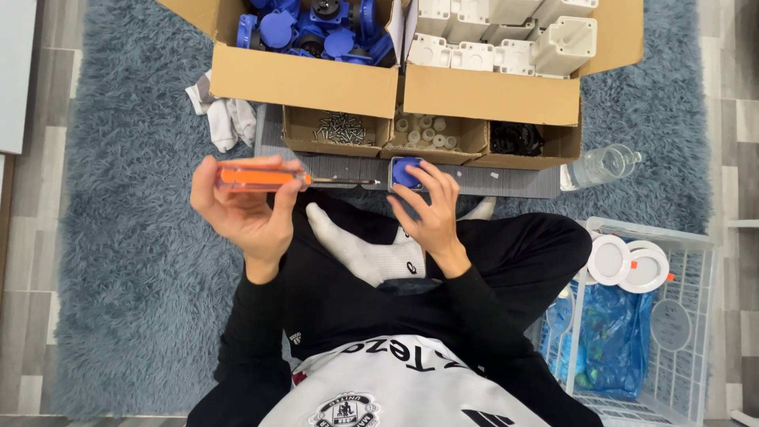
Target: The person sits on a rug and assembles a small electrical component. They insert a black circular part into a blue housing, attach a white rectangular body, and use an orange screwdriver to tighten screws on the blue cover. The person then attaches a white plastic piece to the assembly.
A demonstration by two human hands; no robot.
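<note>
My left hand [241, 207] holds an orange-handled screwdriver [273, 178] level, its metal shaft pointing right. The tip ends just left of a blue plastic socket part [405, 171]. My right hand [431, 207] grips that blue part with its fingertips, above the grey mat [506, 180] in front of my crossed legs. Both sleeves are black, and a white sock shows between my hands.
Two big cardboard boxes stand ahead: one with blue parts [312, 28], one with white housings [506, 35]. Three small boxes hold screws [340, 128], white rings [427, 133] and black pieces [515, 138]. A plastic bottle [601, 166], a white wire basket [680, 316] and a white cloth [225, 119] lie around.
</note>
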